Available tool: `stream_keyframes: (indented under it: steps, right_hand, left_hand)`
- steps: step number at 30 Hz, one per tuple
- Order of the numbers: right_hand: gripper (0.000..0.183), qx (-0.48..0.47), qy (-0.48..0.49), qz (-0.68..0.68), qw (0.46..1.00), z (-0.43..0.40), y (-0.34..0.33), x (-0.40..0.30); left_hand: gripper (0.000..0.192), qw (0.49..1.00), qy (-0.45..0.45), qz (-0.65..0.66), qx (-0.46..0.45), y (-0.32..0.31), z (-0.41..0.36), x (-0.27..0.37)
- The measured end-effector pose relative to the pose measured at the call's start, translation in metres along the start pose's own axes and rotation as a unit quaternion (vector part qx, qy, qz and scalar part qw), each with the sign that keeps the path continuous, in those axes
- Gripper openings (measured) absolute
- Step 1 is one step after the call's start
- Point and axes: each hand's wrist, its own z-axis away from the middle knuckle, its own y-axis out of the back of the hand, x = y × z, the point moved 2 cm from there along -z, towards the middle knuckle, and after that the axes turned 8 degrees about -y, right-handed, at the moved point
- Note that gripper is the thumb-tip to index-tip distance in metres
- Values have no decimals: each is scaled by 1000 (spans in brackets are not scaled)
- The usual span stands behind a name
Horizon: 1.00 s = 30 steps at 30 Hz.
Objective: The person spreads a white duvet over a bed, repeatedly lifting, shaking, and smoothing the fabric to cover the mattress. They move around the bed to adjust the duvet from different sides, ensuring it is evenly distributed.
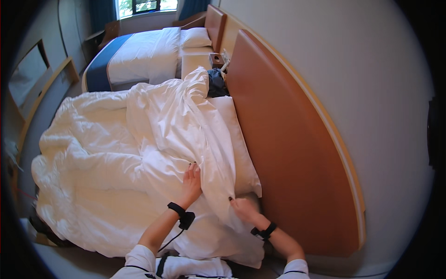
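Observation:
A rumpled white duvet [104,167] spreads over the near bed, its folds bunched towards the head end. My left hand [192,179] rests on the white cloth near the middle of the bed, fingers bent; whether it grips a fold cannot be told. Closer to the headboard, my right hand [245,208] pinches the edge of the cloth, slightly blurred. A white pillow [244,160] lies partly under the cloth, against the brown headboard [289,146]. Both wrists wear black straps with small devices.
Beyond stands a second bed with white bedding [143,55] and a blue runner [104,66]. Between the beds are a nightstand [197,64], a brown box [216,60] and a dark bag or cloth [217,83]. A long wooden ledge [38,94] runs along the left wall.

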Motion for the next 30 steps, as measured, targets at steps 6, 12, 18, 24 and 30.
stream_keyframes:
  steps: [6,12,18,24,30]
  right_hand:
    - [40,-90,65,104,988,-10,-17,-24]
    - [41,-133,38,61,989,-23,-27,-37]
    - [50,-149,-88,83,981,-67,30,-8]
    - [42,69,-97,93,989,-125,60,-14]
    - [30,-3,-52,181,982,-148,28,-6]
  left_hand:
    - [40,989,66,130,18,2,-2,-30]
    - [20,997,29,44,-50,-16,0,-55]
    - [9,997,33,-9,-67,-22,13,-67]
    - [10,991,99,-27,-86,-25,30,-72]
    - [12,988,107,-17,-108,-23,30,-75]
